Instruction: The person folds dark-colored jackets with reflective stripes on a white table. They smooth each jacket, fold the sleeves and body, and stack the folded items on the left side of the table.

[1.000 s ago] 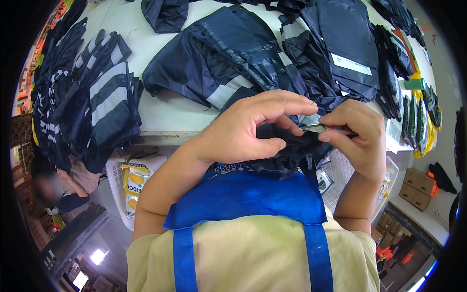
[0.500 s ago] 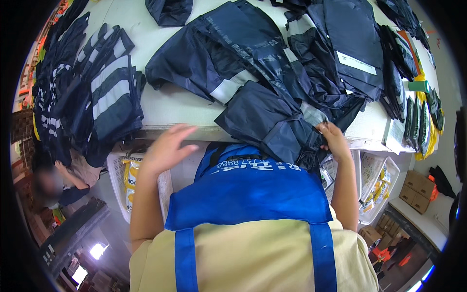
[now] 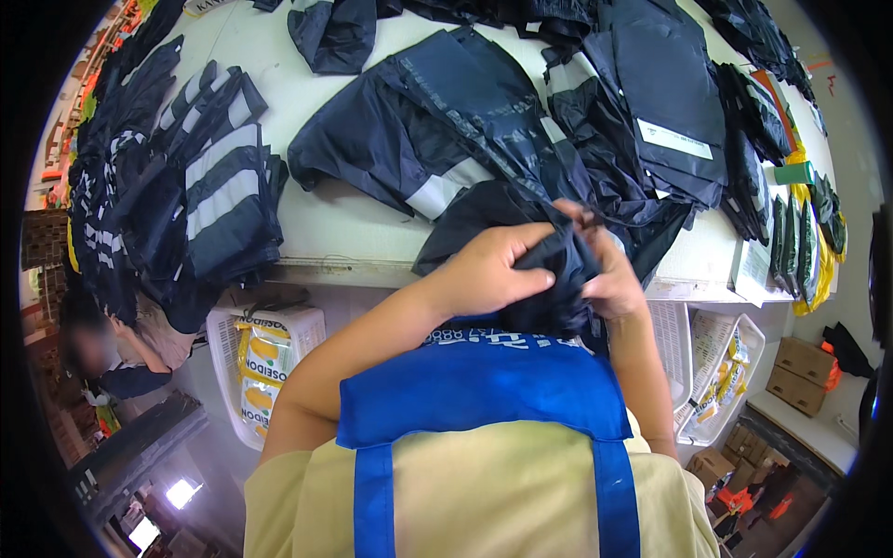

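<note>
Both my hands grip one dark navy garment (image 3: pixel 558 270) bunched up at the near edge of the white table (image 3: pixel 326 232). My left hand (image 3: pixel 488 270) clasps the cloth from the left, fingers curled over it. My right hand (image 3: pixel 609 274) pinches it from the right, partly hidden behind the fabric. The rest of the garment hangs down over the table edge toward my blue apron bib (image 3: pixel 484 381).
Several navy garments with grey reflective stripes lie spread across the table, with a stack (image 3: pixel 200 200) at the left. White baskets (image 3: pixel 270 358) holding yellow packets sit under the table on both sides. A person (image 3: pixel 112 353) crouches at lower left. Cardboard boxes (image 3: pixel 800 367) stand at right.
My left hand came up from the table edge onto the garment. The garment, spread flat half a second ago, is now gathered between both hands.
</note>
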Available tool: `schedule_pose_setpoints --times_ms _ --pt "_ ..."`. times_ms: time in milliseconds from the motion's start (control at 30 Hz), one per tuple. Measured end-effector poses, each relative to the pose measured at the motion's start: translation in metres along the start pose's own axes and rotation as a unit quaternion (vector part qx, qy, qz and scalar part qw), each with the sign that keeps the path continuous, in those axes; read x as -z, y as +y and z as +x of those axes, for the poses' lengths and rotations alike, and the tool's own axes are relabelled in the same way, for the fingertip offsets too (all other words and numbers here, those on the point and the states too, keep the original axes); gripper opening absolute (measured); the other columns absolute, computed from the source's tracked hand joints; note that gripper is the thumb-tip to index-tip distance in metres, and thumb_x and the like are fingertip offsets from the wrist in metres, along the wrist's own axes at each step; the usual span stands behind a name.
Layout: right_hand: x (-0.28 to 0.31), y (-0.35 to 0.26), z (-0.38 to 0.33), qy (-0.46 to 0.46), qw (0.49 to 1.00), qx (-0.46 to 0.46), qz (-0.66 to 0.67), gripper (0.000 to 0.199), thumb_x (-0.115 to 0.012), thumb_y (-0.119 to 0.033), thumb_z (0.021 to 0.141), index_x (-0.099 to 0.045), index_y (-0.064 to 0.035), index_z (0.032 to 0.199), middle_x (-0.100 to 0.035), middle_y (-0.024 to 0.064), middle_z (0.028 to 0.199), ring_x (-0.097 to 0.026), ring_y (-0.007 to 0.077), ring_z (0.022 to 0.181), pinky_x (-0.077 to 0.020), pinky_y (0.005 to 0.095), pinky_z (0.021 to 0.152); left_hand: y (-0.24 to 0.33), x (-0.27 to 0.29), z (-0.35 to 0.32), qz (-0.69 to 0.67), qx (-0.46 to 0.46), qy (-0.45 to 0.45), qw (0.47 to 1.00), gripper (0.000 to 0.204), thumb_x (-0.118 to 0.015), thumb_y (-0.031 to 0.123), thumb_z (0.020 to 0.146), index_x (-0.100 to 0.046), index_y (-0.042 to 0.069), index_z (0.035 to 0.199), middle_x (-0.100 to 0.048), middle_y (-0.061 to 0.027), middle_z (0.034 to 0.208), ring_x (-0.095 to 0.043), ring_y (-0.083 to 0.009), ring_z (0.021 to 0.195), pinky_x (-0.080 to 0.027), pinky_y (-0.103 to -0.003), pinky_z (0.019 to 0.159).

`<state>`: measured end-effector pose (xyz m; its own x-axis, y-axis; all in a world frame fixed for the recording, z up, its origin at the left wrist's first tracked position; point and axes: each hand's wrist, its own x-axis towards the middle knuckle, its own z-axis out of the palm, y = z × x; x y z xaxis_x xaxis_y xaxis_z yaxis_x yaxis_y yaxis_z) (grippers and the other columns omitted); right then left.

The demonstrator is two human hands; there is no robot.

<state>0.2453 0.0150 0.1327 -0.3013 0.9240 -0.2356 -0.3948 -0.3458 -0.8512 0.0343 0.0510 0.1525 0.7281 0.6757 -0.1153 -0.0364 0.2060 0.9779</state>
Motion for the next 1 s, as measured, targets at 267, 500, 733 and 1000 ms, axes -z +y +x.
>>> schedule_pose_setpoints --times_ms 267,500,733,1000 --pt "-0.042 -0.008 0.05 0.337 0.929 0.09 -0.122 0.023 -0.074 -0.009 0.077 -0.061 -0.0049 0.095 -0.064 0.001 0.081 -0.059 0.0092 0.072 -0.0471 0.0245 0.065 0.029 -0.024 -0.022 0.29 -0.251 0.092 0.919 0.035 -0.063 0.007 0.08 -0.056 0.011 0.114 -0.057 -0.0052 0.073 -0.059 -0.0188 0.057 -0.046 -0.032 0.053" --pt "-0.069 -0.014 0.037 0.045 0.997 0.044 0.04 0.061 -0.08 -0.018 0.069 -0.051 -0.0012 0.119 -0.064 0.0042 0.098 -0.062 0.014 0.086 -0.0495 0.0292 0.084 0.011 0.033 -0.031 0.069 -0.14 0.234 0.96 0.065 -0.08 0.016 0.071 -0.048 0.0 0.126 -0.056 -0.0092 0.104 -0.054 -0.0185 0.094 -0.043 -0.029 0.085" --pt "-0.054 -0.01 0.04 0.011 0.997 -0.066 -0.046 0.058 -0.081 -0.005 0.062 -0.053 -0.0017 0.113 -0.062 0.0018 0.083 -0.054 0.0048 0.056 -0.0385 0.016 0.041 0.024 0.026 -0.043 0.288 -0.151 0.262 0.909 0.022 -0.068 -0.003 0.073 -0.058 -0.001 0.092 -0.058 -0.0115 0.087 -0.059 -0.0263 0.078 -0.046 -0.031 0.07" --pt "-0.057 0.019 0.082 0.224 0.91 0.238 -0.254 0.036 -0.058 -0.002 0.083 -0.052 0.0018 0.118 -0.062 0.0044 0.098 -0.058 0.0129 0.088 -0.0472 0.0259 0.08 0.016 -0.004 -0.045 0.36 -0.264 0.251 0.859 0.024 -0.071 0.012 0.075 -0.057 0.009 0.094 -0.055 -0.0103 0.083 -0.057 -0.0315 0.074 -0.048 -0.04 0.062"
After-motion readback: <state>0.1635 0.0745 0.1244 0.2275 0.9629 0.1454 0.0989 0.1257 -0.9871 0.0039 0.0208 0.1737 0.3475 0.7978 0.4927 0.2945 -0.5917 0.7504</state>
